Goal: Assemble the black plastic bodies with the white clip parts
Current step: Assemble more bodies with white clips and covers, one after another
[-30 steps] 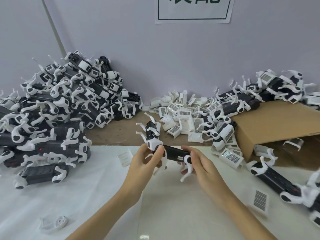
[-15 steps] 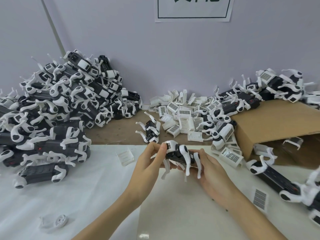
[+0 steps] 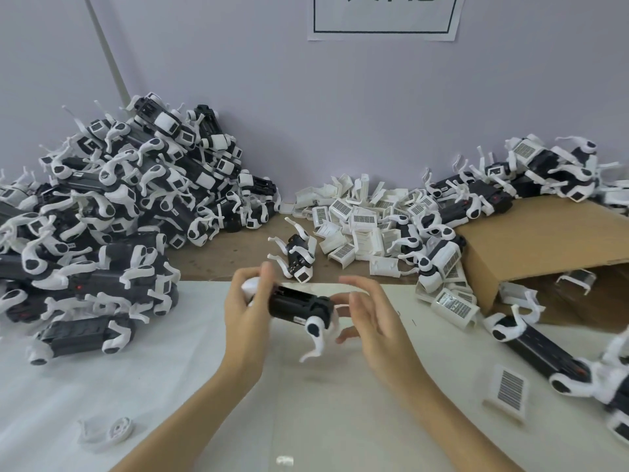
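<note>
Over the white sheet, my left hand (image 3: 245,301) grips the left end of a black plastic body (image 3: 292,306). The body lies roughly level, and a white leg piece (image 3: 316,338) hangs from its right end. My right hand (image 3: 372,315) hovers at that right end with fingers spread and blurred; the thumb tip is close to the body, and I cannot tell if it touches. A heap of loose white clip parts (image 3: 357,219) with barcode labels lies behind my hands, against the wall.
A large heap of black-and-white units (image 3: 102,216) fills the left. One unit (image 3: 299,257) lies alone behind my hands. A tipped cardboard box (image 3: 544,240) sits right, with further units (image 3: 537,349) and a barcoded clip (image 3: 509,390) in front. A white round part (image 3: 112,434) lies bottom left.
The body has been turned in my hands, so its black side now faces up with one white leg hanging. My right hand has let go and opened beside it.
</note>
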